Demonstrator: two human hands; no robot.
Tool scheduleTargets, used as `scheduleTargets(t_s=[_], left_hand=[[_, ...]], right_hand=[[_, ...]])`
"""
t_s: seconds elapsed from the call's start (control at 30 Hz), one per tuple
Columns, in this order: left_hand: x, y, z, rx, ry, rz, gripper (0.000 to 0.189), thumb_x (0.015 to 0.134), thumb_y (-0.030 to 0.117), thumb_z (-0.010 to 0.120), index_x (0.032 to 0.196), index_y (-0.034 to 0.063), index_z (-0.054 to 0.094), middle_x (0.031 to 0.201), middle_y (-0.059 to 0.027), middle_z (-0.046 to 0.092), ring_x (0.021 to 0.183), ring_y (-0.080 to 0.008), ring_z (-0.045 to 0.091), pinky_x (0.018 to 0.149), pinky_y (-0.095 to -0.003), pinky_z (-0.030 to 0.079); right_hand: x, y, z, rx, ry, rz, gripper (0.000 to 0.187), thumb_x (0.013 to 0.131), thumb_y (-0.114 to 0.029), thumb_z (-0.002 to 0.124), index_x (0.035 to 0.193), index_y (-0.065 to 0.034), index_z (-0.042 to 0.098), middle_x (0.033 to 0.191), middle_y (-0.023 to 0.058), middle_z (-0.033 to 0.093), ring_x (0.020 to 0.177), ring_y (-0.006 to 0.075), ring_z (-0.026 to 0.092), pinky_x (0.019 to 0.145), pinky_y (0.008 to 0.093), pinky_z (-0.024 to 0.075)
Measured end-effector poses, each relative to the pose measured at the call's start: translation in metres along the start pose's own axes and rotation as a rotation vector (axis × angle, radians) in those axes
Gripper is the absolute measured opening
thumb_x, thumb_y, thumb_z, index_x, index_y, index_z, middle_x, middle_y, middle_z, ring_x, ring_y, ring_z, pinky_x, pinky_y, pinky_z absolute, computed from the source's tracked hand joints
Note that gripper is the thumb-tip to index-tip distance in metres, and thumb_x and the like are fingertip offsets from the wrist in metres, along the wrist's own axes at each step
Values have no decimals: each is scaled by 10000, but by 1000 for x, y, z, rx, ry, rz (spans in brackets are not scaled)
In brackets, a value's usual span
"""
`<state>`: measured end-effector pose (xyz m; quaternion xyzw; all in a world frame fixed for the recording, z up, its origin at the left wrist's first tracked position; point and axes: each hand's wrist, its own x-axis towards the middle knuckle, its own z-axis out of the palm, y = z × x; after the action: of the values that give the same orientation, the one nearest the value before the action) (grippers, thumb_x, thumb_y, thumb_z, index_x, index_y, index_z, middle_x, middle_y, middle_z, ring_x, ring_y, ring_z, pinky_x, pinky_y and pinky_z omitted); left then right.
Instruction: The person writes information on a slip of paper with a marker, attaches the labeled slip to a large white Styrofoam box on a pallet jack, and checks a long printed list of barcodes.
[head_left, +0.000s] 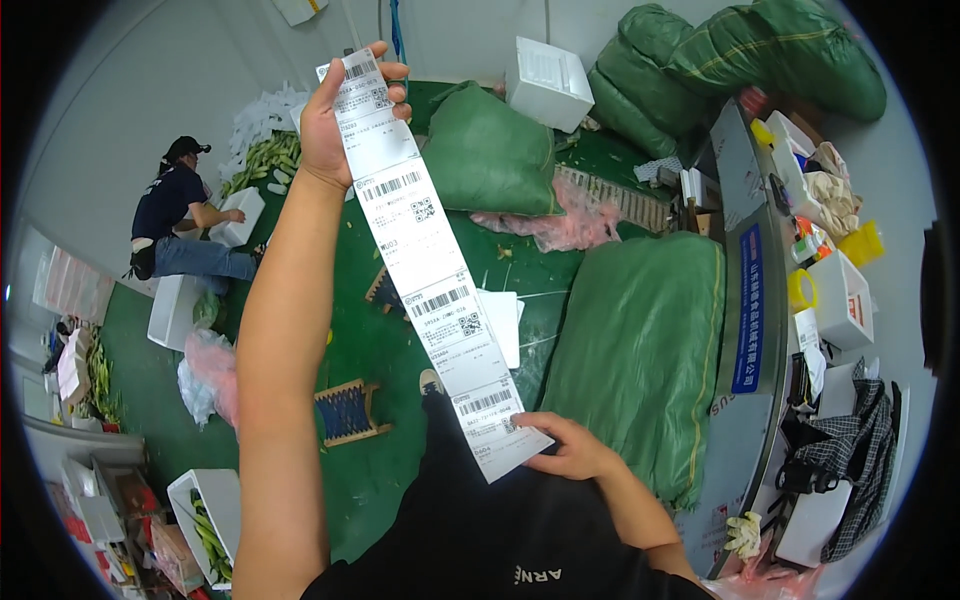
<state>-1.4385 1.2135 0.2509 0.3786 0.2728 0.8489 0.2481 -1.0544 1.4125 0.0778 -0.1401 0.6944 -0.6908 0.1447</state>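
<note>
A long strip of white printed labels (431, 262) with barcodes and square codes stretches between my two hands. My left hand (326, 127) grips its far end, thumb on the printed face and fingers around the other edge. Close to my body, my right hand (566, 448) pinches the near end at its right edge. The strip hangs in front of my dark shirt, above the green floor. Partly hidden behind it are white flat sheets or boards (501, 322) on the floor.
Full green woven sacks (637, 360) lie on the right, beside a metal-sided bench (750, 247) holding foam boxes and tape. A small wooden folding stool (349, 412) stands left of my foot. At the left, a person (176, 210) sits handling a white foam box near a pile of green corn (266, 159).
</note>
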Motion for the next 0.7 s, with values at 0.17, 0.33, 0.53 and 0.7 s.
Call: scheduleTargets(t_s=[0.17,0.33,0.53,0.7], left_hand=[[28,13,5,27,-69,0,488,975,386,418,1293,16,426,1103,-186,585,836,-230,581,732,-349,516],[58,54,-3,114,-122,16,490,967,366,427,1326,33,419,1147,-172,572,874,-226,573,772,-344,512],[83,79,9,226,-173,70,482,973,319,409,1348,16,411,1160,-154,574,882,-222,561,780,-323,513],[91,86,13,206,-183,61,489,970,316,409,1373,38,396,1182,-154,568,903,-228,569,778,-328,523]], right_hand=[[-3,-2,4,115,60,66,947,812,20,651,1504,-70,12,1319,140,524,1164,200,525,1022,336,360],[-4,1,6,335,18,11,976,796,74,574,1500,-92,-81,1384,205,442,1241,245,475,1044,366,336],[-23,2,6,371,38,-72,950,805,89,536,1502,-102,-81,1410,218,412,1262,244,458,1049,368,332],[-24,13,8,438,85,-97,851,814,70,550,1509,-77,81,1389,205,444,1227,237,490,1020,349,364]])
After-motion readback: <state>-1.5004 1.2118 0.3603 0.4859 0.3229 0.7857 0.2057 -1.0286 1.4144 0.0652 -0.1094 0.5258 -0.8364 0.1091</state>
